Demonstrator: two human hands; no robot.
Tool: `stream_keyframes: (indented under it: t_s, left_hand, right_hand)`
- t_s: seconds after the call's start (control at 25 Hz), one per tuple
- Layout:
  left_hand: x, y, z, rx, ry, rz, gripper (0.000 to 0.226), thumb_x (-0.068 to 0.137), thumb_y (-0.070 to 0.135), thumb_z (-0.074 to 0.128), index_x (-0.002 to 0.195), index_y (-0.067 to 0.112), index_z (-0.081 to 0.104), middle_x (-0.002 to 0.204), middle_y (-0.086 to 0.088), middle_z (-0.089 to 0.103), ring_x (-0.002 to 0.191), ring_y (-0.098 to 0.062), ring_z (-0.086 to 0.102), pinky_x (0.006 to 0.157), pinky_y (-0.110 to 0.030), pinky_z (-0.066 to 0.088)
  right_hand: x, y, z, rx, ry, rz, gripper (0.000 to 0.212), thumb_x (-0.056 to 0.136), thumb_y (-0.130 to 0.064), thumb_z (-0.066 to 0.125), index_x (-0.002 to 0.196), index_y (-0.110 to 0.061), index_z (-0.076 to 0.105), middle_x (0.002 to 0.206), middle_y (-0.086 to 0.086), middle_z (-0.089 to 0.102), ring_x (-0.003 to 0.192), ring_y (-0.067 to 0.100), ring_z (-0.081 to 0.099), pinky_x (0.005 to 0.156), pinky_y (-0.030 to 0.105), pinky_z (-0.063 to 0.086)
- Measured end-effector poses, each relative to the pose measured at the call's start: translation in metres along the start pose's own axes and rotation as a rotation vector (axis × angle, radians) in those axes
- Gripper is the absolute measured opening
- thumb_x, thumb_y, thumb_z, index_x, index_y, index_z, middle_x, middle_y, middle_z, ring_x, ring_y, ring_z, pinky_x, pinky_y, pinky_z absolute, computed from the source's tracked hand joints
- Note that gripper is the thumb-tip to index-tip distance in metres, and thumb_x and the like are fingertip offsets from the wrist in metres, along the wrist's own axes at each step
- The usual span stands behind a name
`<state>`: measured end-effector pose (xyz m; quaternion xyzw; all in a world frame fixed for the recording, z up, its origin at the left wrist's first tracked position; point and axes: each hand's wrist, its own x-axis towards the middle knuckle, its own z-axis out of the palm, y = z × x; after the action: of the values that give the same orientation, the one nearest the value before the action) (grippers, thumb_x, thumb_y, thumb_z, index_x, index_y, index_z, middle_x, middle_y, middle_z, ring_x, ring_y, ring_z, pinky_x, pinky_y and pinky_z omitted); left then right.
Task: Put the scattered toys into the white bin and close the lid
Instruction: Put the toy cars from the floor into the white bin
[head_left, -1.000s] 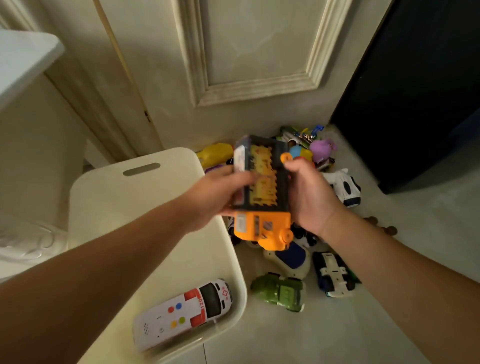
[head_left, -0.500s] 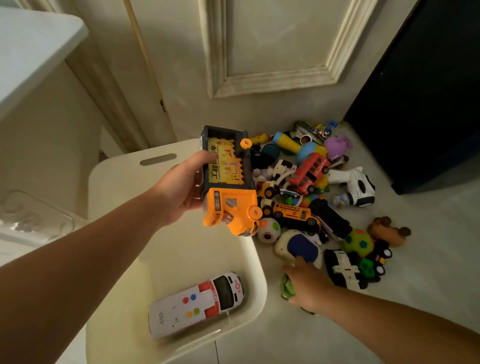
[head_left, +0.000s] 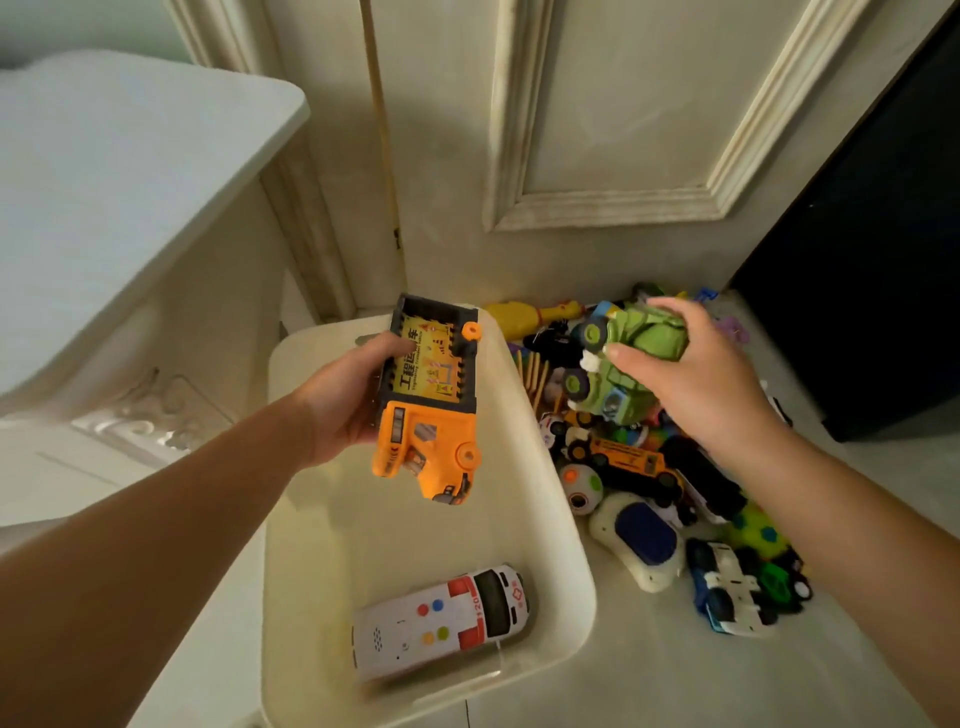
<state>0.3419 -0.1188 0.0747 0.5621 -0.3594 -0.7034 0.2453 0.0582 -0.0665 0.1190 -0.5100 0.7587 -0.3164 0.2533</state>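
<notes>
The white bin (head_left: 563, 525) stands open on the floor at centre, with a white ambulance toy (head_left: 441, 621) lying in its near end. My left hand (head_left: 345, 400) holds an orange and black dump truck (head_left: 428, 400) in the air over the bin's far half. My right hand (head_left: 701, 379) grips a green toy truck (head_left: 621, 358) above the pile of scattered toys (head_left: 654, 483) to the right of the bin. No lid is in sight.
A panelled cream door (head_left: 597, 130) rises behind the pile. A white cabinet top (head_left: 119, 171) stands at the left, a dark panel (head_left: 878, 270) at the right. Pale floor (head_left: 649, 670) shows at the lower right.
My right hand let go of the dump truck, dropped to the floor, took the green truck and raised it above the pile. My left hand carried the dump truck over the bin.
</notes>
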Motion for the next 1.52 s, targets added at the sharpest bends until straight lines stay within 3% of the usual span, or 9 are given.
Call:
stream_keyframes:
  t_s: [0.12, 0.28, 0.52, 0.68, 0.84, 1.04, 1.16, 1.24, 1.52]
  left_hand:
    - [0.0, -0.005, -0.015, 0.1, 0.166, -0.052, 0.041, 0.087, 0.045, 0.058, 0.112, 0.013, 0.066, 0.098, -0.008, 0.074, 0.086, -0.027, 0.071, 0.075, -0.037, 0.057]
    - [0.013, -0.029, -0.026, 0.275, 0.368, -0.165, 0.045, 0.084, 0.044, 0.064, 0.11, 0.007, 0.06, 0.094, -0.012, 0.068, 0.076, -0.026, 0.068, 0.064, -0.032, 0.054]
    - [0.037, -0.075, -0.014, 0.693, 0.362, -0.254, 0.044, 0.084, 0.052, 0.063, 0.096, 0.012, 0.048, 0.074, -0.003, 0.054, 0.06, -0.015, 0.055, 0.048, -0.025, 0.042]
    - [0.05, -0.089, -0.01, 0.717, 0.339, -0.248, 0.054, 0.083, 0.056, 0.063, 0.1, 0.007, 0.05, 0.08, -0.003, 0.056, 0.073, -0.02, 0.061, 0.057, -0.028, 0.048]
    - [0.054, -0.103, 0.002, 0.602, 0.338, -0.291, 0.058, 0.079, 0.056, 0.067, 0.109, 0.01, 0.047, 0.083, -0.004, 0.055, 0.07, -0.02, 0.059, 0.046, -0.027, 0.047]
    - [0.069, -0.099, 0.004, 0.917, 0.33, -0.091, 0.058, 0.077, 0.055, 0.067, 0.118, 0.02, 0.046, 0.105, -0.002, 0.058, 0.091, -0.02, 0.06, 0.072, -0.033, 0.053]
    - [0.084, -0.081, -0.005, 1.304, 0.318, 0.106, 0.064, 0.078, 0.043, 0.07, 0.135, 0.03, 0.043, 0.118, -0.002, 0.053, 0.105, -0.022, 0.055, 0.082, -0.034, 0.048]
    - [0.099, -0.078, -0.01, 1.34, 0.283, 0.184, 0.065, 0.079, 0.039, 0.071, 0.138, 0.033, 0.043, 0.12, -0.002, 0.053, 0.109, -0.023, 0.053, 0.084, -0.035, 0.047]
    - [0.135, -0.092, 0.001, 1.489, 0.406, 0.371, 0.061, 0.088, 0.031, 0.062, 0.142, 0.039, 0.037, 0.135, -0.003, 0.041, 0.126, -0.026, 0.037, 0.103, -0.04, 0.035]
  right_hand:
    - [-0.02, -0.055, 0.029, 0.149, 0.027, -0.189, 0.06, 0.077, -0.047, 0.07, 0.129, -0.033, 0.044, 0.123, -0.005, 0.055, 0.107, 0.012, 0.056, 0.09, 0.032, 0.049]
    - [-0.03, -0.058, 0.109, -0.335, -0.249, -0.322, 0.051, 0.085, -0.037, 0.067, 0.126, -0.024, 0.038, 0.116, 0.005, 0.05, 0.097, 0.024, 0.056, 0.076, 0.034, 0.048]
    - [-0.023, 0.002, 0.204, -0.829, -0.578, -0.174, 0.036, 0.089, -0.013, 0.06, 0.118, -0.016, 0.039, 0.106, 0.009, 0.048, 0.076, 0.023, 0.048, 0.061, 0.035, 0.043]
    - [-0.02, 0.036, 0.214, -0.856, -0.723, -0.018, 0.034, 0.09, -0.014, 0.06, 0.119, -0.012, 0.042, 0.113, 0.01, 0.05, 0.095, 0.025, 0.057, 0.071, 0.033, 0.047]
    - [-0.017, 0.044, 0.217, -0.761, -0.743, 0.017, 0.036, 0.091, -0.017, 0.055, 0.123, -0.008, 0.041, 0.121, 0.016, 0.048, 0.104, 0.031, 0.056, 0.075, 0.034, 0.043]
    - [-0.022, 0.036, 0.214, -0.91, -0.798, 0.019, 0.047, 0.09, -0.011, 0.056, 0.131, -0.007, 0.033, 0.127, 0.017, 0.045, 0.11, 0.03, 0.055, 0.077, 0.034, 0.044]
    - [-0.024, 0.033, 0.21, -0.942, -0.814, 0.014, 0.082, 0.086, -0.011, 0.061, 0.15, -0.009, 0.009, 0.139, 0.017, 0.036, 0.118, 0.033, 0.051, 0.086, 0.039, 0.049]
    - [-0.028, 0.035, 0.209, -1.003, -0.819, -0.107, 0.1, 0.081, -0.01, 0.066, 0.153, -0.015, -0.003, 0.141, 0.018, 0.032, 0.115, 0.034, 0.052, 0.08, 0.039, 0.051]
    - [-0.033, 0.036, 0.21, -1.024, -0.782, -0.232, 0.07, 0.081, -0.01, 0.065, 0.141, -0.012, 0.029, 0.142, 0.021, 0.022, 0.101, 0.033, 0.057, 0.063, 0.034, 0.044]
